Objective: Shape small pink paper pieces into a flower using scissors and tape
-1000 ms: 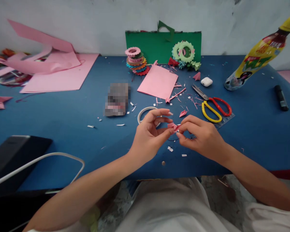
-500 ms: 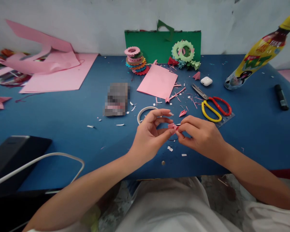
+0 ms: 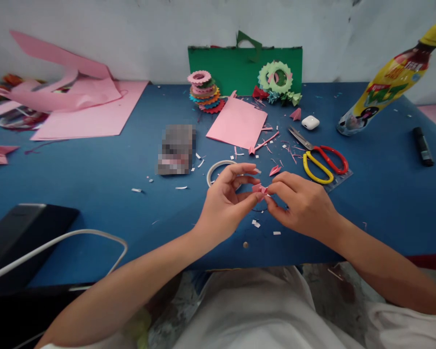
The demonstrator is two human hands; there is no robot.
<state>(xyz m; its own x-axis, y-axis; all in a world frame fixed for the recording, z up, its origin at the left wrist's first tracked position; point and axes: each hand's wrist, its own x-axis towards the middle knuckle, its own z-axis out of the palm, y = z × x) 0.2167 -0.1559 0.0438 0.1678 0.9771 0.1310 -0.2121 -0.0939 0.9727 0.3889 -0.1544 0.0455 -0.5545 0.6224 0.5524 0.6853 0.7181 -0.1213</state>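
Between my hands, above the table's front part, is a small folded pink paper piece (image 3: 258, 188). My left hand (image 3: 228, 198) pinches it from the left with thumb and fingertips. From the right, my right hand (image 3: 300, 201) has thumb and forefinger closed at its edge, where a tiny white bit shows; the fingers partly hide the piece. A roll of tape (image 3: 211, 173) lies partly behind my left hand. Just beyond my right hand are another folded pink piece (image 3: 275, 170) and scissors (image 3: 325, 162) with one red and one yellow handle.
A pink paper sheet (image 3: 238, 122), stacked paper rings (image 3: 203, 92) and a green board (image 3: 225, 65) are at the back. An earbud case (image 3: 310, 122), a drink bottle (image 3: 388, 82) and a black marker (image 3: 423, 147) are at right. Paper scraps litter the table (image 3: 131, 223).
My right thumb and forefinger have shifted slightly at the pink piece's right edge, and a white bit now shows there. My left hand keeps its hold.
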